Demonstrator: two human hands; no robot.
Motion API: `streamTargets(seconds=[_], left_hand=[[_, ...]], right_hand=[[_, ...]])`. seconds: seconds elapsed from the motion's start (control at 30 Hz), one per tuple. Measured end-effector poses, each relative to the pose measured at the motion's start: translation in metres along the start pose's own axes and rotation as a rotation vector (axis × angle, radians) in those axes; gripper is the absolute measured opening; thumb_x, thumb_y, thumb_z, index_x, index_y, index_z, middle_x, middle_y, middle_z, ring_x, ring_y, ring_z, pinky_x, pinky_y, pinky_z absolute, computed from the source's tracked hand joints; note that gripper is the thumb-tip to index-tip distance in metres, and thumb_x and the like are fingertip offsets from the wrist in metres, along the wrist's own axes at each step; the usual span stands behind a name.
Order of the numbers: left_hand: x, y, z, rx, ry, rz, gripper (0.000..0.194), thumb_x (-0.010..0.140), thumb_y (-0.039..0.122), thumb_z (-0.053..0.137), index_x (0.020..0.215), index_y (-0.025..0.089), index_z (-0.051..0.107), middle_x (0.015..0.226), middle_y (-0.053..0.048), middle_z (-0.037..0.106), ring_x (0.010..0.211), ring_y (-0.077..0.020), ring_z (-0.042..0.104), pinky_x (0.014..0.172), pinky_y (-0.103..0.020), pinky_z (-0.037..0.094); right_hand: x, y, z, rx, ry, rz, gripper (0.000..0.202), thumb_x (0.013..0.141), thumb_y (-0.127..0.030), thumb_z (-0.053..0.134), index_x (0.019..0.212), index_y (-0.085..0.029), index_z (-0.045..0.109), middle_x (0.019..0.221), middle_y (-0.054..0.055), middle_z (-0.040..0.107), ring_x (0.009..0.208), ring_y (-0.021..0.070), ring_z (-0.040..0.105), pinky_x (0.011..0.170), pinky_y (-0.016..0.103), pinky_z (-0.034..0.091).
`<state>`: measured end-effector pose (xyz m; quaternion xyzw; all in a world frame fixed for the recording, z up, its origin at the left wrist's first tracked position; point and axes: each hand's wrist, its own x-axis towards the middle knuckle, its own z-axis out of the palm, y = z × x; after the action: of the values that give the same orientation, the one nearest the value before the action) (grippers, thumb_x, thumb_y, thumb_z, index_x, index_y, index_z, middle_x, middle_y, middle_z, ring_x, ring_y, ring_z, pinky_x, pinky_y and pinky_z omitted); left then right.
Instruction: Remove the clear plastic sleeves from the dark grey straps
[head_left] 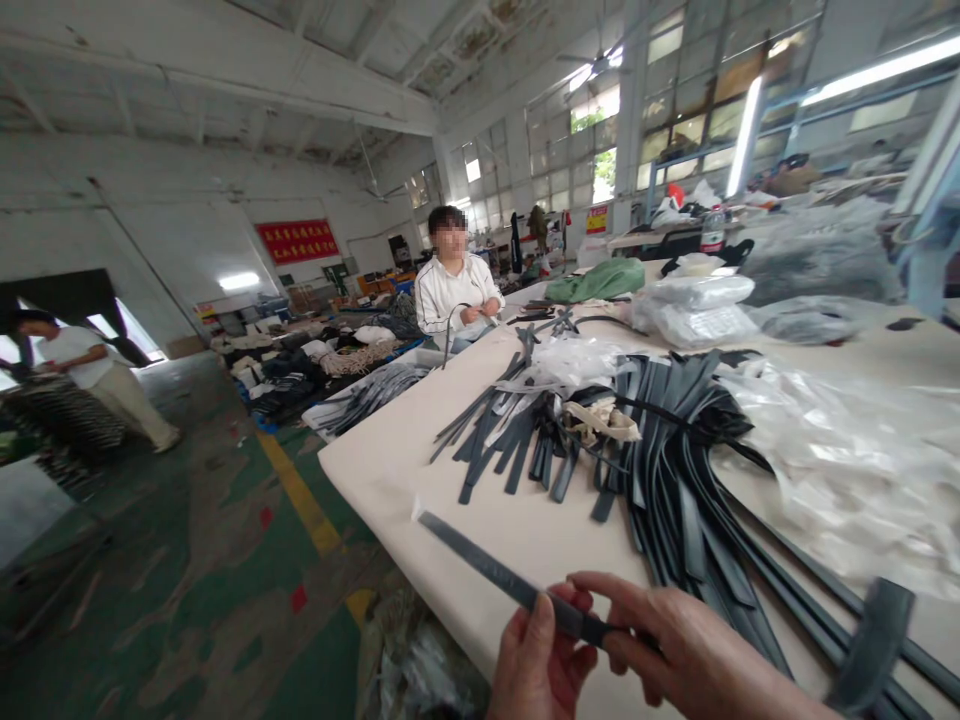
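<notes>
A flat dark grey strap (480,565) is held low over the near edge of the table, its far end pointing left with a pale, clear bit at the tip. My left hand (536,650) pinches it, thumb on top. Just to the right, my right hand (667,635) grips the narrower black part of the strap, fingers curled round it. Beyond my hands lies a thick bundle of long dark straps (667,470), tied across with a black band. Shorter strap ends (510,440) fan out left of it. A broad dark strap end (874,640) sticks up near my right wrist.
The pale table (390,470) carries clear plastic bags (847,450), wrapped packets (697,310) and a green cloth bundle (600,280). A co-worker in white (454,290) handles a strap at the far edge. Another person (82,360) stands far left. Plastic bags (420,650) sit beneath the table's left edge.
</notes>
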<state>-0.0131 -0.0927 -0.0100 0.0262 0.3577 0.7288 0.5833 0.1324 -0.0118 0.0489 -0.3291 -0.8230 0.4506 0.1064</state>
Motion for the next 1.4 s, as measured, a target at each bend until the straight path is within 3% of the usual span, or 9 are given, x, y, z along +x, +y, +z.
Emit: streamTargets(seconds=[0.07,0.23,0.47,0.63,0.73,0.93,1.13,1.23,1.4], left_hand=[[-0.001,-0.004,-0.001,0.026,-0.023,0.019,0.039,0.061,0.044,0.083,0.084,0.014,0.074,0.09,-0.014,0.075,0.074,-0.0184,0.069,0.057,-0.022,0.053],[0.006,0.014,0.0,0.01,0.061,0.062,0.04,0.061,0.04,0.084,0.091,0.015,0.074,0.097,-0.013,0.074,0.081,-0.0184,0.069,0.06,-0.021,0.052],[0.005,-0.01,0.007,0.022,-0.109,0.03,0.043,0.058,0.048,0.083,0.083,0.014,0.075,0.088,-0.014,0.075,0.075,-0.0214,0.068,0.057,-0.025,0.053],[0.011,0.002,0.003,0.025,0.012,0.021,0.042,0.057,0.042,0.085,0.087,0.015,0.075,0.096,-0.014,0.075,0.08,-0.0189,0.069,0.057,-0.021,0.052],[0.013,0.002,0.001,0.012,0.022,0.013,0.042,0.058,0.04,0.086,0.089,0.015,0.074,0.099,-0.015,0.074,0.081,-0.019,0.068,0.057,-0.021,0.052],[0.012,-0.025,0.001,0.029,-0.189,0.029,0.043,0.063,0.05,0.08,0.085,0.014,0.074,0.088,-0.015,0.074,0.077,-0.0229,0.068,0.062,-0.029,0.051],[0.019,0.008,0.0,0.049,-0.044,0.098,0.043,0.066,0.045,0.08,0.095,0.013,0.073,0.104,-0.017,0.072,0.091,-0.0219,0.067,0.067,-0.024,0.05],[0.02,0.004,0.002,0.034,-0.042,0.064,0.039,0.068,0.041,0.079,0.094,0.013,0.073,0.104,-0.017,0.072,0.088,-0.0201,0.066,0.065,-0.023,0.05],[0.021,-0.021,0.005,0.044,-0.203,0.057,0.043,0.066,0.049,0.078,0.087,0.012,0.074,0.094,-0.015,0.073,0.075,-0.0213,0.067,0.059,-0.027,0.05]], right_hand=[[-0.003,-0.003,-0.006,-0.026,-0.001,0.002,0.047,0.083,-0.02,0.05,0.129,-0.029,0.054,0.072,-0.003,0.07,0.053,0.0111,0.062,0.051,0.018,0.044],[-0.009,0.01,-0.033,-0.087,0.036,0.038,0.057,0.077,-0.016,0.053,0.133,-0.027,0.052,0.068,-0.004,0.068,0.051,0.0115,0.06,0.048,0.017,0.043],[0.001,0.001,0.0,-0.043,0.027,-0.031,0.047,0.083,-0.023,0.051,0.13,-0.03,0.054,0.076,-0.002,0.071,0.05,0.0113,0.061,0.049,0.018,0.045],[-0.007,0.015,-0.029,-0.089,0.047,0.006,0.06,0.075,-0.016,0.054,0.133,-0.028,0.052,0.069,-0.003,0.069,0.051,0.0128,0.061,0.048,0.019,0.044],[-0.003,0.023,-0.03,-0.05,0.048,0.008,0.056,0.078,-0.019,0.053,0.134,-0.027,0.052,0.065,-0.003,0.067,0.047,0.0123,0.06,0.045,0.018,0.044],[0.002,0.005,-0.001,-0.031,0.047,-0.035,0.046,0.083,-0.026,0.052,0.128,-0.031,0.056,0.081,-0.001,0.072,0.055,0.0142,0.063,0.049,0.02,0.046],[-0.008,0.014,-0.037,-0.02,0.017,0.069,0.053,0.076,-0.02,0.054,0.128,-0.026,0.058,0.067,0.0,0.068,0.053,0.0154,0.06,0.049,0.021,0.047],[0.0,0.017,-0.028,0.025,0.034,0.061,0.049,0.079,-0.025,0.053,0.128,-0.027,0.057,0.067,0.0,0.068,0.05,0.0148,0.059,0.047,0.02,0.047],[0.01,0.017,0.0,-0.01,0.079,0.013,0.049,0.083,-0.03,0.052,0.131,-0.029,0.053,0.081,0.001,0.072,0.051,0.0137,0.06,0.051,0.021,0.049]])
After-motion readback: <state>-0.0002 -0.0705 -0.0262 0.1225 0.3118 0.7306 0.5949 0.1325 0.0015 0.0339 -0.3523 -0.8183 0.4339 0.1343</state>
